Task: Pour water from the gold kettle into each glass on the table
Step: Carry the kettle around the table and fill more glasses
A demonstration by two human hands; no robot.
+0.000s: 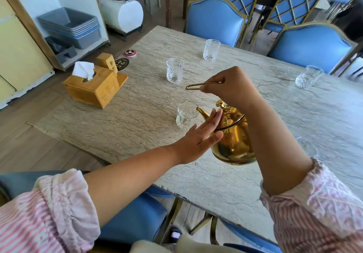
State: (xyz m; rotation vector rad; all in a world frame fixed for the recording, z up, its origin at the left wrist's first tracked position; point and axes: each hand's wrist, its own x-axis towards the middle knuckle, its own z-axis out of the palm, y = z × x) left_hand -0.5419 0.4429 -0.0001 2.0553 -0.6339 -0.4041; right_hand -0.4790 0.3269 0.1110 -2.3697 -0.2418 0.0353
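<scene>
My right hand point(231, 88) grips the thin wire handle of the gold kettle point(233, 139), which hangs above the marble table point(137, 103). Its spout points left, its tip at the rim of the nearest glass point(185, 115). My left hand point(198, 137) lies flat with fingers spread against the kettle's left side. Other clear glasses stand on the table: one in the middle point(174, 70), one at the far edge point(211, 49), one at the right point(308, 76). Another glass point(307, 146) shows partly behind my right forearm.
A wooden tissue box point(94, 86) sits at the table's left end, with a round call button point(130, 53) and a dark coaster point(121, 64) behind it. Blue chairs point(214, 19) line the far side. Grey bins point(72, 25) and a white tank point(121, 13) stand on the floor.
</scene>
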